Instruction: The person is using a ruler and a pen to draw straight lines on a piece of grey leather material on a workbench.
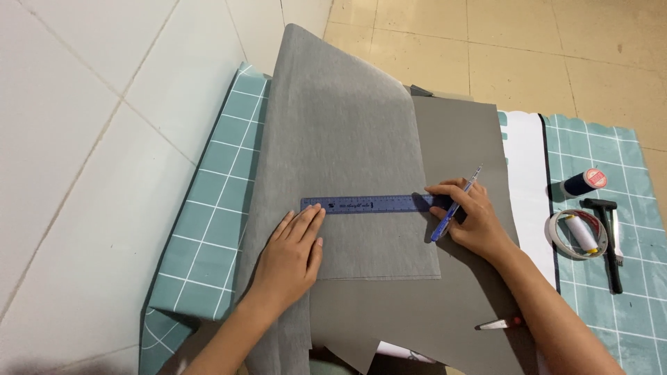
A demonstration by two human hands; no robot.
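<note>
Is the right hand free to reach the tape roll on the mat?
Probably not at once: the right hand holds a pen against the ruler. The tape roll lies unobstructed on the mat to its right.

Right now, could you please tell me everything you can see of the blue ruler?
The blue ruler is a flat, translucent-looking plastic strip with printed markings. It lies level across the grey fabric sheet. The left hand presses its left end with its fingertips; the right hand, holding a blue pen, covers its right end.

A tiled floor (90, 139) carries a teal checked mat (208, 208), with grey sheets (347, 139) at centre and thread spools (587, 182) at 3 o'clock.
</note>
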